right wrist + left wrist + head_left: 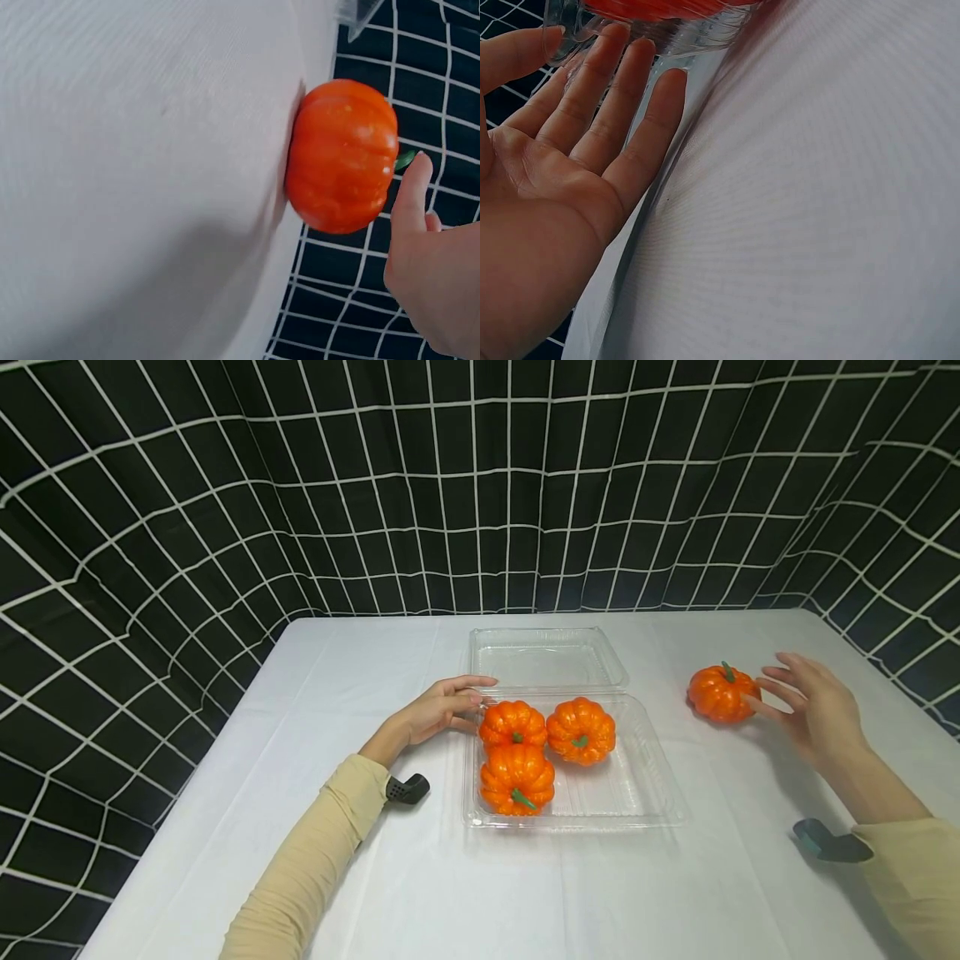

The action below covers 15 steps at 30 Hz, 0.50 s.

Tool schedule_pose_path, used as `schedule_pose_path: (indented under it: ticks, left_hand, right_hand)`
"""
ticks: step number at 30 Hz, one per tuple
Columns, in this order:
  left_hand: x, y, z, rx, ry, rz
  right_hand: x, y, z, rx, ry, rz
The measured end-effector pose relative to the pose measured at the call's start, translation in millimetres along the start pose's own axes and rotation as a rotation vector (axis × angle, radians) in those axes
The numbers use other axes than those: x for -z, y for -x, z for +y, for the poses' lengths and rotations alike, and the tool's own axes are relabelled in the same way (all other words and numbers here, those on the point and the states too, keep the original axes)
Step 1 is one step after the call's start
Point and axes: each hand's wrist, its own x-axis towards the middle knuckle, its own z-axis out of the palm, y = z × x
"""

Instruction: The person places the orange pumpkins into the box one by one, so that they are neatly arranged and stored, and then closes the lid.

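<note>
1. Here's the right hand (821, 706), thumb and fingers spread wide, nothing in its grip; the thumb is right at the near flank of a glossy, ribbed orange pumpkin with a green stem (716, 695). Touching? Can't call it.
2. Danger spot: a one-sided nudge from that thumb could roll or slide the round, smooth body. A pinch on the stem alone might slip, or strain it.
3. The pumpkin stands upright on the white cloth-covered surface (375, 893), right of the tray and apart from it. Its stem points up, leaning slightly left and away from the person; the squat body's long axis lies level, across the stem.
4. Over to the left hand (438, 710): fingers nearly straight, at the left rim of a clear, rectangular plastic tray (637, 785). Whether thumb and fingers squeeze that rim, I can't tell. Heavy pressure there could skid or tilt such thin plastic.
5. Inside, three matching orange pumpkins (581, 731) crowd leftward; a careless bump could set them rolling. Beyond lies the clear plastic lid (547, 660), folded back.
</note>
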Motion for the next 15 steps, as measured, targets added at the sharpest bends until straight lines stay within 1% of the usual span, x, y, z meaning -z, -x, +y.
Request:
schedule_pose_path:
  ticks: [5,9,11,13,15]
  left_hand:
    - [0.4,-0.6,-1.1,-0.002,-0.001,-0.008]
    - [0.5,-1.1,-1.5,-0.001,-0.001,-0.006]
    - [0.6,-1.3,-1.7,0.002,0.000,-0.002]
    - [0.5,-1.3,-1.7,0.003,0.000,-0.001]
    - [0.3,-0.9,-1.4,0.005,-0.001,0.003]
  right_hand:
    - [4.2,-1.6,0.0,-0.017,0.042,0.069]
    - [11.7,-7.1,1.6,-0.032,0.157,0.124]
    - [26.2,-20.0,7.6,-0.017,0.231,0.145]
    - [43.9,-36.7,15.1,-0.003,0.286,0.165]
    - [56.3,-48.5,20.6,0.011,0.323,0.172]
